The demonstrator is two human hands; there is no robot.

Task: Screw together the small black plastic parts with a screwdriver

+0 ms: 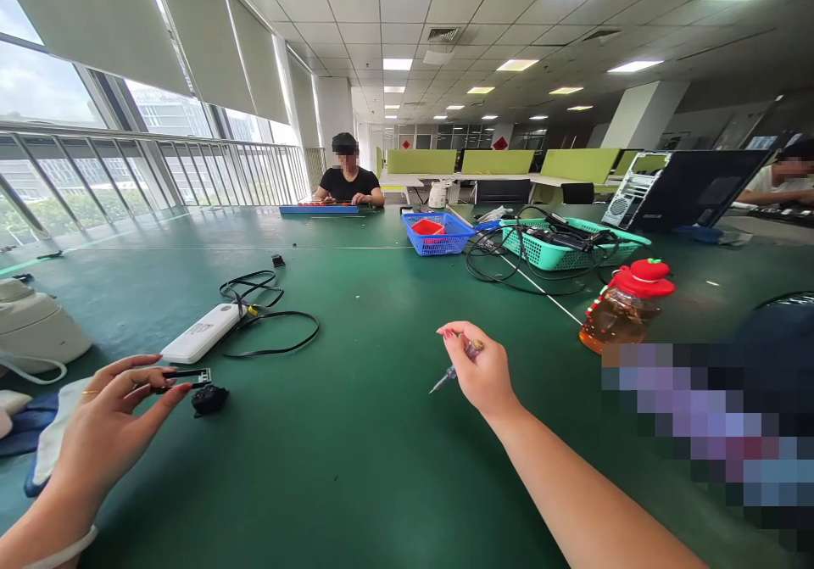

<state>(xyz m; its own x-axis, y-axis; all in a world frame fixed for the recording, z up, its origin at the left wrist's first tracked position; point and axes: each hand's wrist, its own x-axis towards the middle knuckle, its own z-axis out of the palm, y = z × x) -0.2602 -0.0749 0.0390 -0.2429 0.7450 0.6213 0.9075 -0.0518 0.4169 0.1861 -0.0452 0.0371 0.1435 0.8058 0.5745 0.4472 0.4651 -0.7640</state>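
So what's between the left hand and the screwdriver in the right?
Head view: a small black object just past the left hand, then only green tabletop up to the screwdriver in the right hand.

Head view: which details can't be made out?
All in the head view:
Screwdriver: part of its handle, hidden by the right hand.
Black piece: one end, covered by the left hand.
White container: left side, cut off by the picture edge.
White box: print too small to read.
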